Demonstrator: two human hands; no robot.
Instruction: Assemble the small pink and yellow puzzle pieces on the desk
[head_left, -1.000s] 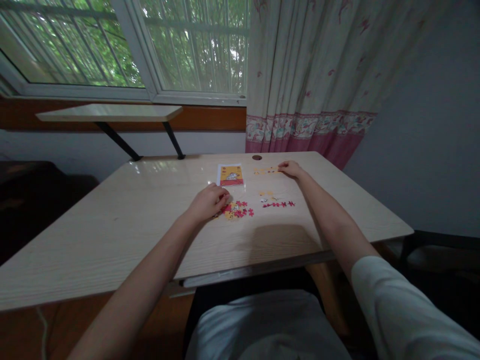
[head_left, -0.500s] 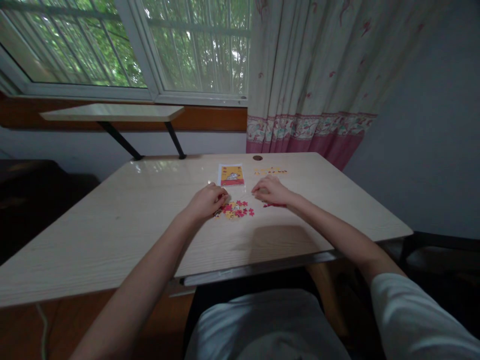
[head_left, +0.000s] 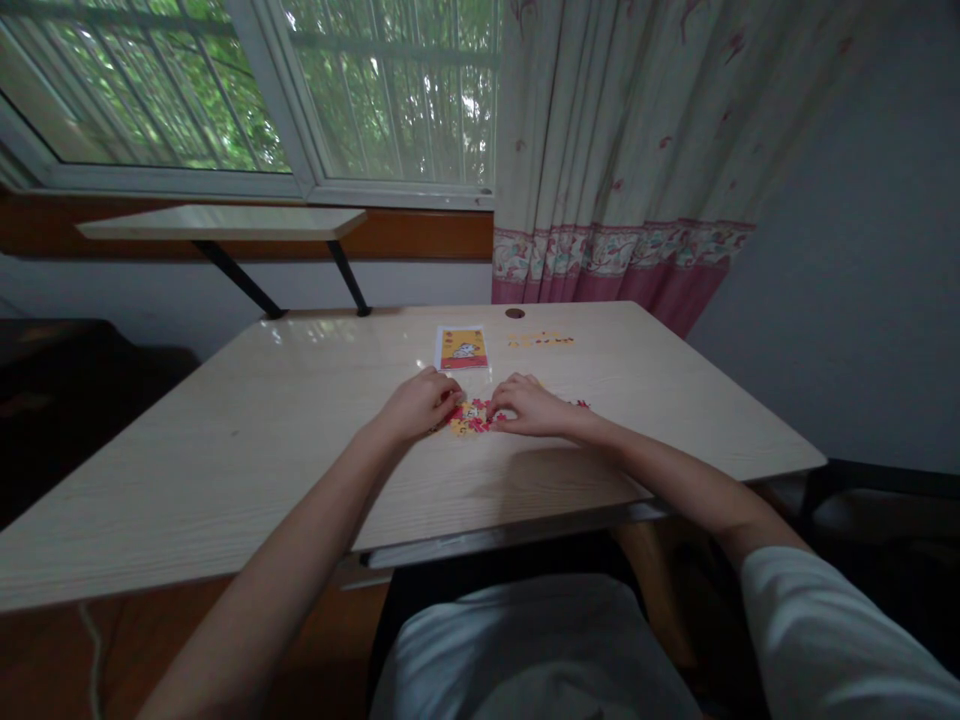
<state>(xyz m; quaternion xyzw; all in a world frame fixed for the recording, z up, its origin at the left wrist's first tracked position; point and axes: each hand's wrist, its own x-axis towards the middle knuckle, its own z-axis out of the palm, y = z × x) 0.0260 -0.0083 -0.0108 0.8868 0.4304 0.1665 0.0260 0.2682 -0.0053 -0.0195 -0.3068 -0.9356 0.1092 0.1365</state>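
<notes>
A small loose pile of red, yellow and white jigsaw pieces (head_left: 471, 420) lies on the table between my hands. My left hand (head_left: 421, 405) rests at the pile's left edge, its fingers curled in against the thumb; whatever they hold is hidden. From the right, my right hand (head_left: 531, 408) reaches the pile, thumb and forefinger brought close together in a pinch over red pieces. Whether a piece is between those fingertips is too small to make out. A few red jigsaw pieces (head_left: 582, 404) show just behind my right wrist, partly covered by it.
Beyond the pile lies a picture card (head_left: 465, 345) with a white animal on yellow and red. Yellow jigsaw pieces (head_left: 541, 341) lie in rows to its right. A raised shelf (head_left: 232, 224) stands at the table's back left; a cable hole (head_left: 514, 313) is near the back edge.
My right hand has moved left and slightly nearer to me, from beside the red pieces onto the pile's right side. My left hand has shifted slightly right, staying at the pile's left edge.
</notes>
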